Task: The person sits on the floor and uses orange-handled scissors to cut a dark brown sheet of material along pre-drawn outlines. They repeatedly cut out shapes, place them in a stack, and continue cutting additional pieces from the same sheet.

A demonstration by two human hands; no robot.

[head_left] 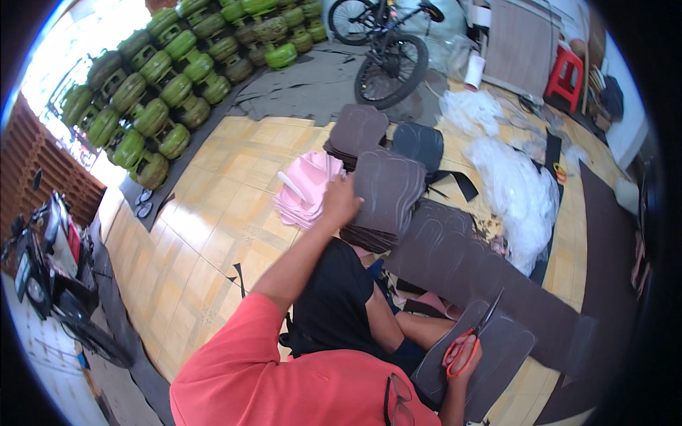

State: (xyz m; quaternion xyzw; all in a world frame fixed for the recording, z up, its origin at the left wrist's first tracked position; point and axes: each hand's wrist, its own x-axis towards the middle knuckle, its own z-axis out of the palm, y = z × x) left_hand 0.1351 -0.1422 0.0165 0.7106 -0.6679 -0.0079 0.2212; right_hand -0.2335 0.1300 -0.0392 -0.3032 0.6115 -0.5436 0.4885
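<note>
My left hand (342, 202) reaches forward to the right edge of a stack of pink sheets (302, 190), beside a taller stack of dark brown cut pieces (387, 186). Its fingers look stretched out over the pink edge; their tips are partly hidden. In my right hand (465, 353) is a pair of scissors (486, 314) with orange handles, blades pointing away from me. Under the scissors a dark sheet (504, 344) with a pale drawn outline lies by my crossed legs. Beyond it stretches a long dark strip (490, 273) marked with similar curved outlines.
Further off are another brown stack (359, 129), a black stack (418, 142) and crumpled clear plastic (515, 195). A bicycle (391, 67), a red stool (565, 79), piled green gas cylinders (153, 117) and a motorbike (60, 270) stand around the tiled floor (192, 248).
</note>
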